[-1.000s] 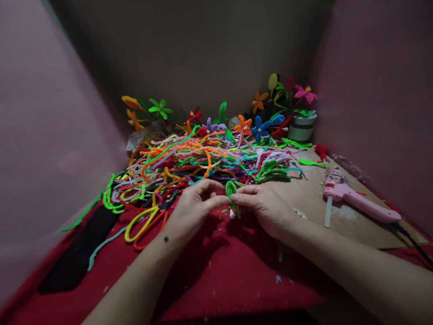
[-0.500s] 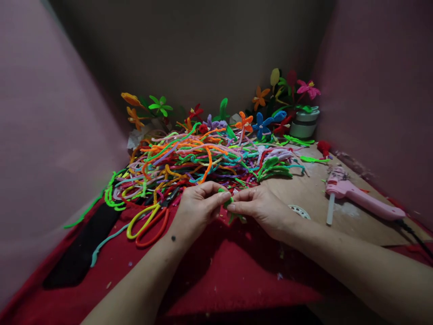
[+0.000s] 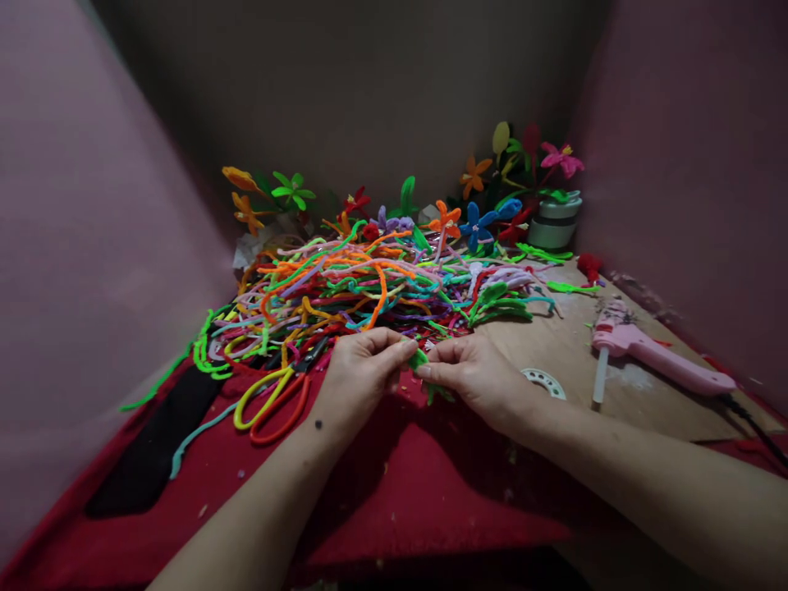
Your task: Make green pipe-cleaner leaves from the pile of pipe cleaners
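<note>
Between my fingertips is a small green pipe-cleaner piece [image 3: 419,359], pinched from both sides over the red cloth. My left hand [image 3: 368,368] has thumb and forefinger closed on its left end. Thumb and fingers of my right hand [image 3: 471,373] grip its right part, and green ends hang below them. My fingers cover much of the piece, so its full shape is hidden. Just beyond my hands lies a heap of many-coloured pipe cleaners [image 3: 345,283]. Scissors [image 3: 271,406] with yellow and red handles rest left of my left hand.
On the right, a pink glue gun [image 3: 665,361] lies on a wooden board [image 3: 566,345] beside a white ring-shaped piece [image 3: 545,383]. Pipe-cleaner flowers [image 3: 477,226] and a pale pot [image 3: 555,222] stand at the back. A black flat object [image 3: 144,447] is at left.
My fingertips have drawn slightly apart, showing more of the green piece between them. The right hand has shifted slightly right. The camera view has moved a little.
</note>
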